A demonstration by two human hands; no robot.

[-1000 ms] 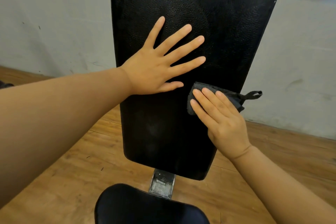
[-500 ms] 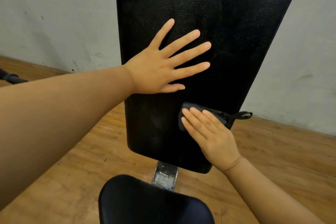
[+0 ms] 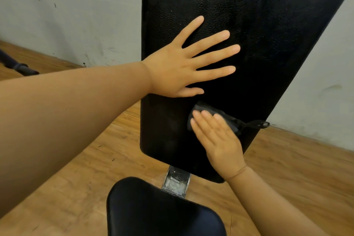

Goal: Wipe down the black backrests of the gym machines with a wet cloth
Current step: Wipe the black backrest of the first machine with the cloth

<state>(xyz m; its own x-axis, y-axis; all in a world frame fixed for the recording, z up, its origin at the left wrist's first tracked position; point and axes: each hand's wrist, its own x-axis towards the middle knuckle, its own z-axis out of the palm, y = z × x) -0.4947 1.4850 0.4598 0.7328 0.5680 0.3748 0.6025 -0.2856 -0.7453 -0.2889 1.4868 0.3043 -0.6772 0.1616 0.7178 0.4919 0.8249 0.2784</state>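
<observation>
Lower now than a second ago, my right hand (image 3: 217, 140) presses the cloth (image 3: 214, 116) flat-fingered onto the backrest (image 3: 249, 25), whose unwiped bottom edge runs just below, while my left hand (image 3: 183, 63) braces above, fingers spread apart.

No readable txt, labels, brands or nos. anywhere in view.
</observation>
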